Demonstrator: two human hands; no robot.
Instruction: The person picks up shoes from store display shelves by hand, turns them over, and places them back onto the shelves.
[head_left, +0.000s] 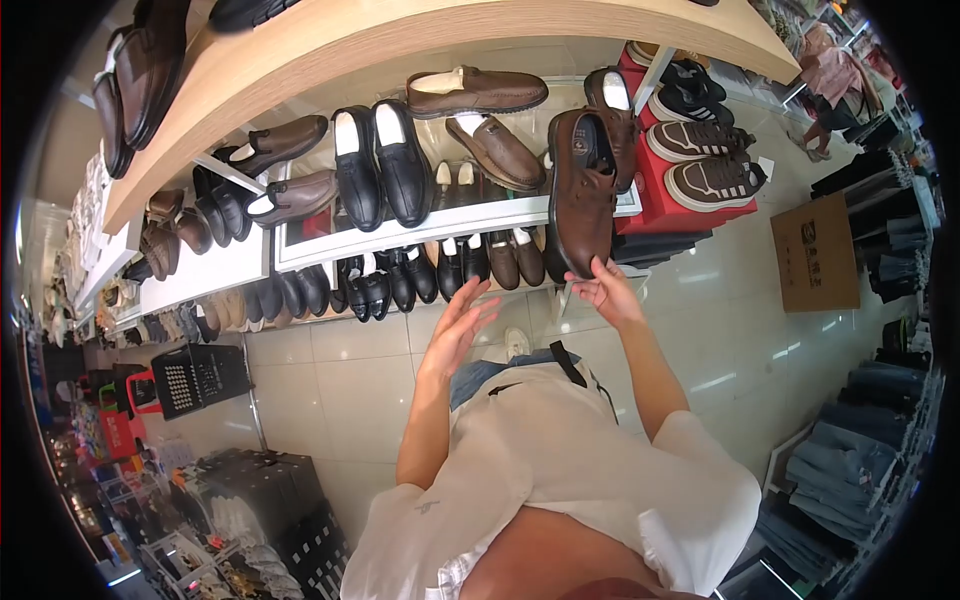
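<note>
Evidently, a brown shoe (pixel 573 205) is held by its toe in the fingers of the right hand (pixel 610 297).
The right thumb appears to lie over the toe with other fingers beneath, probably because that end is nearest the person; whether the heel also rests on the white shelf (pixel 430 235) beyond the fingers cannot be told. The left hand (pixel 462 325), apart from the shoe on its left, has its fingers parted and empty. Beyond the gripping fingers, behind the held shoe, is another brown lace-up (pixel 624 148), likely its mate. Farther beyond the left fingers, black loafers (pixel 361 175) sit side by side, toes towards the person, presumably to show as a pair. Right of the gripping fingers, sneakers (pixel 712 184) rest on red boxes (pixel 652 195), seemingly used as a raised stand.
</note>
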